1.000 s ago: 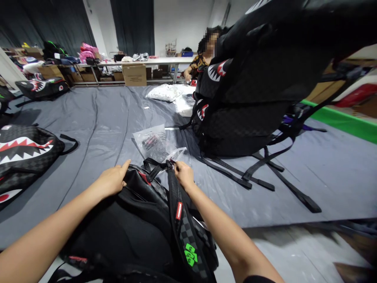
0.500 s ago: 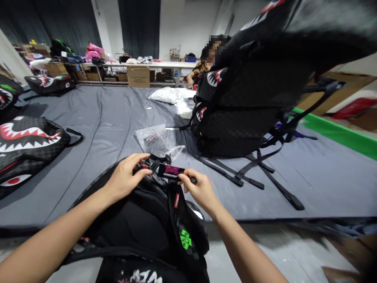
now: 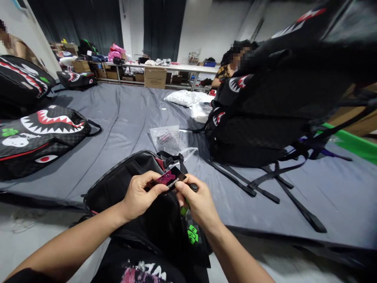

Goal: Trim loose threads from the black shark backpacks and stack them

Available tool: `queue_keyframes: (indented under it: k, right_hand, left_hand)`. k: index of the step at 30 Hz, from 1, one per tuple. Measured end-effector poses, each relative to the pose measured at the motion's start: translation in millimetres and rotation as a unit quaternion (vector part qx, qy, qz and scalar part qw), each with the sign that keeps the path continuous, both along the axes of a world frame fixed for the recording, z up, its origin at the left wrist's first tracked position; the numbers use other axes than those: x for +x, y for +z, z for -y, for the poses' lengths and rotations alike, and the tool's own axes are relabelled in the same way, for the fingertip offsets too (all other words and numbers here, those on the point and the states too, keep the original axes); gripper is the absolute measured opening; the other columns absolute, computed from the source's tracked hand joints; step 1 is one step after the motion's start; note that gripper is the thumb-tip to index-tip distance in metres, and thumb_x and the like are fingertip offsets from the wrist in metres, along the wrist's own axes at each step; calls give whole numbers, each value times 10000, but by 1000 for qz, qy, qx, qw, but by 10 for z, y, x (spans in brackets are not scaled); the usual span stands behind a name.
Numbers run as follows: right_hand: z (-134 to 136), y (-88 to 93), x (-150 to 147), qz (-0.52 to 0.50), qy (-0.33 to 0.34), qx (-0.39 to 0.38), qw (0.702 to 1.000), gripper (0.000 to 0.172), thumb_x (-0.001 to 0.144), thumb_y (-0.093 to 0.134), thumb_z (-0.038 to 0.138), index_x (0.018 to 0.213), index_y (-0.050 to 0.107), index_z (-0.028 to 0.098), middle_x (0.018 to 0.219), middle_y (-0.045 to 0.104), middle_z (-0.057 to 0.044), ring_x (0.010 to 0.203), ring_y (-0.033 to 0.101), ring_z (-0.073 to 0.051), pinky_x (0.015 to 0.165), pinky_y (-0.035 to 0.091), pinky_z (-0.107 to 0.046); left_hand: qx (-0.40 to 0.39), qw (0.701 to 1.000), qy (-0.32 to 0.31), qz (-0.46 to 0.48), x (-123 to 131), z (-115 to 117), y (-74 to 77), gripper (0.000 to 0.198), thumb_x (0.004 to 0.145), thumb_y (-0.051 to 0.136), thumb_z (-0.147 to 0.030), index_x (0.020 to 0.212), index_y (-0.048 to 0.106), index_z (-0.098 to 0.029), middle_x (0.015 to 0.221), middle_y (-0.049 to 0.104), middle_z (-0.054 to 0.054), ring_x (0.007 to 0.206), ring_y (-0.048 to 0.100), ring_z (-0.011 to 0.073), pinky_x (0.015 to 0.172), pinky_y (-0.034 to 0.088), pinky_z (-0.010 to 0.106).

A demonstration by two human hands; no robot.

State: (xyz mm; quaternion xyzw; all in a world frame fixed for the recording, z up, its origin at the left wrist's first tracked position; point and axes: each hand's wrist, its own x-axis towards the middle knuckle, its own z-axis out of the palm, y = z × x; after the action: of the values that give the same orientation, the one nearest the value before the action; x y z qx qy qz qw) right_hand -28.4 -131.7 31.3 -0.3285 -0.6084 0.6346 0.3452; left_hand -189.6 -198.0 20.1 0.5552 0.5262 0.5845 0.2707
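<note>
Between my two hands is a small black hang tag (image 3: pixel 173 177) with a pink figure and white lettering. My left hand (image 3: pixel 140 194) pinches its left end between thumb and fingers. At its right end my right hand (image 3: pixel 196 198) grips it, thumb on the front. A short black rounded piece (image 3: pixel 193 187) pokes out beside the right fingers; its kind I cannot tell. Right below the hands a black backpack (image 3: pixel 118 192) leans at the table edge, with red trim, a strap with a buckle at its top and green patches (image 3: pixel 193 234) on its side.
A clear plastic bag (image 3: pixel 165 138) lies beyond the backpack on the grey-covered table (image 3: pixel 126 114). To the right rises a tall stack of black backpacks (image 3: pixel 265 102) with trailing straps. Shark-mouth backpacks (image 3: pixel 59 133) lie at left. One person (image 3: pixel 225 70) is behind the stack, another (image 3: pixel 22 49) far left.
My left hand has moved from the backpack's top strap onto the tag, which is now tilted and held by both hands. The view has swung left.
</note>
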Motion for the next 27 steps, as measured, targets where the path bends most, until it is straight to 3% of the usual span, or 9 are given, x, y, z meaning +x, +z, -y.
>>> queue_keyframes:
  k: [3, 5, 8, 11, 13, 17, 21, 23, 27]
  right_hand:
    - [88, -8, -124, 19, 7, -3, 1000, 317, 864, 645, 461, 758, 550, 177, 476, 559, 38, 395, 399, -80, 412, 286, -188]
    - [87, 23, -170, 56, 17, 43, 997, 275, 898, 606, 417, 772, 572, 175, 494, 571, 30, 412, 423, -90, 431, 312, -201]
    - [-78, 88, -200, 106, -72, 233, 964, 214, 902, 591, 339, 762, 599, 177, 557, 582, 20, 498, 503, -115, 515, 381, -226]
    - [-348, 104, -271, 151, -139, 391, 897, 101, 868, 610, 276, 839, 635, 183, 730, 661, -10, 644, 597, -147, 626, 433, -245]
    - [-486, 66, -378, 199, -86, 403, 889, 67, 863, 606, 236, 856, 651, 188, 792, 695, -17, 691, 632, -154, 655, 436, -244]
    - [-566, -100, -693, 369, 68, 360, 854, 103, 865, 597, 179, 854, 695, 208, 778, 717, -10, 717, 662, -171, 637, 399, -244]
    - [-547, -272, -941, 444, 182, 359, 800, 175, 865, 570, 159, 894, 732, 220, 808, 733, -24, 765, 678, -175, 626, 374, -239]
    - [-547, -315, -1004, 467, 203, 375, 775, 206, 876, 543, 167, 918, 737, 223, 823, 737, -35, 776, 682, -176, 616, 365, -244]
    - [-533, -277, -1030, 528, 239, 429, 692, 218, 863, 523, 141, 915, 724, 208, 841, 737, -65, 815, 687, -206, 609, 349, -264]
  left_hand:
    - [-30, 996, 17, 77, 3, 72, -141, 144, 871, 654, -327, 858, 649, -185, 725, 685, -18, 639, 662, 117, 602, 533, 201]
    - [-31, 997, 36, 68, -66, 121, -231, 151, 882, 639, -337, 857, 637, -188, 727, 681, -17, 641, 661, 118, 604, 535, 207]
    - [19, 994, 94, -58, -313, 187, -296, 141, 888, 635, -326, 965, 642, -209, 876, 705, 6, 802, 681, 140, 753, 549, 245]
    - [43, 946, 240, -213, -683, 193, -313, 328, 884, 636, -363, 1172, 591, -213, 1203, 648, 76, 1168, 588, 219, 1046, 448, 379]
    - [-33, 908, 294, -296, -910, 155, -346, 523, 868, 641, -434, 1309, 510, -188, 1358, 554, 132, 1307, 479, 289, 1113, 371, 470]
    - [-239, 866, 217, -382, -1115, 74, -488, 623, 882, 588, -508, 1387, 449, -172, 1268, 622, 137, 1182, 583, 321, 976, 481, 471]
    - [-247, 846, 220, -418, -1096, 57, -598, 549, 899, 564, -504, 1356, 480, -212, 1238, 648, 90, 1143, 615, 275, 906, 516, 390]
    - [-241, 845, 221, -424, -1085, 57, -618, 540, 903, 558, -507, 1349, 485, -212, 1232, 653, 83, 1136, 620, 264, 890, 520, 374]
    - [-243, 839, 222, -433, -1089, 56, -627, 554, 903, 558, -509, 1351, 485, -191, 1223, 656, 90, 1126, 624, 264, 886, 523, 376]
